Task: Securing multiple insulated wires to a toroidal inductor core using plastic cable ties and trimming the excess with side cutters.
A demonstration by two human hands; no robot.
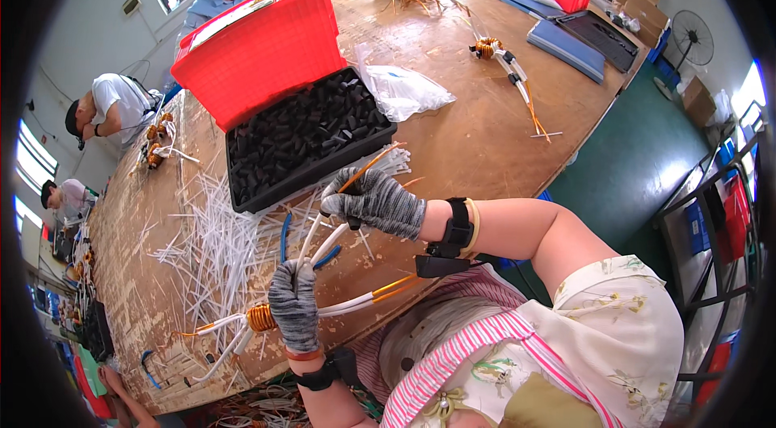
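My left hand [293, 308], in a grey knit glove, is closed around white-sleeved wires just beside a copper-wound ring coil [260, 317]. Further up those wires, my right hand [373, 203], gloved alike, pinches them. A bare copper-coloured end [365, 166] sticks out past its fingers. From the coil, other white-sleeved leads [347, 309] run right below my hands and end in bare copper [396, 288]. Loose white sleeves [214, 246] lie heaped left of my hands. Blue tube pieces [327, 257] show close to the wires. My fingertips partly hide the gripped stretch.
Ahead stands a black tray [267, 200] full of small black pieces, a red crate [259, 48] tilted behind it. Next to it lies a plastic bag [408, 94]. Further coils [489, 48] and blue folders [566, 50] rest on the wooden table [477, 137]. Several people work across and left.
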